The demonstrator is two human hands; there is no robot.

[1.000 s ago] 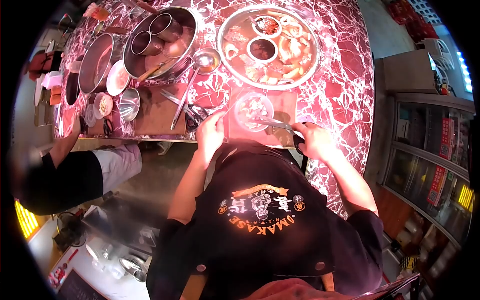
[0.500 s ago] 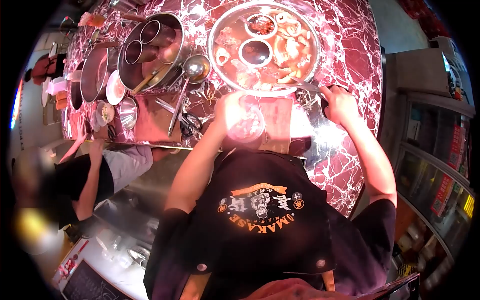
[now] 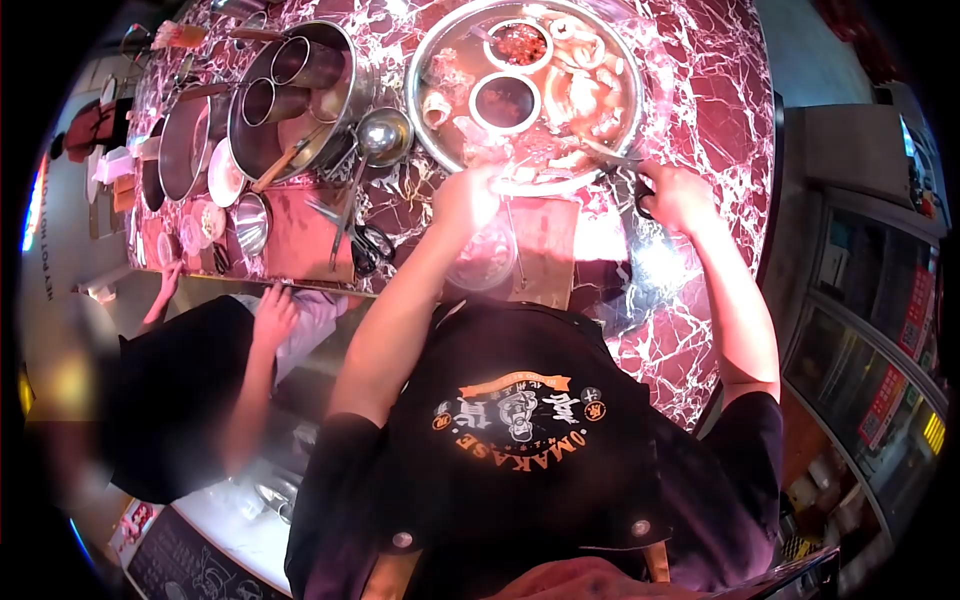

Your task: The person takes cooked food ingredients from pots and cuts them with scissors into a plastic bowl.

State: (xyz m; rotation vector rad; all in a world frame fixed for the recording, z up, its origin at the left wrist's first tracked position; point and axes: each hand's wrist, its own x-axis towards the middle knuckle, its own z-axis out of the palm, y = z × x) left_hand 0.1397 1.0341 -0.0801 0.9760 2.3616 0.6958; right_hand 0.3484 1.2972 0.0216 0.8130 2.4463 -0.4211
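My right hand [image 3: 678,197] is closed around the dark handles of scissors [image 3: 618,157], whose blades reach over the right rim of a large round pan [image 3: 420,125]. Food pieces in broth fill the pan, along with two round cups, one holding red chopped sauce [image 3: 520,44] and the other a dark liquid [image 3: 504,103]. My left hand [image 3: 468,200] is at the pan's lower left rim; glare hides its fingertips. Just below that hand, a clear bowl [image 3: 482,258] rests on a brown mat [image 3: 545,245].
A ladle [image 3: 385,138], a second pair of scissors [image 3: 372,250] and a metal bowl [image 3: 252,224] lie left of my hands. Behind them stands a big pot [image 3: 240,150] with metal cylinders. A co-worker [image 3: 190,390] stands at the table's left edge.
Both hands have moved forward from the clear bowl to the pan, with the scissors in my right hand. The bowl has shifted slightly nearer me and left. The co-worker has come closer.
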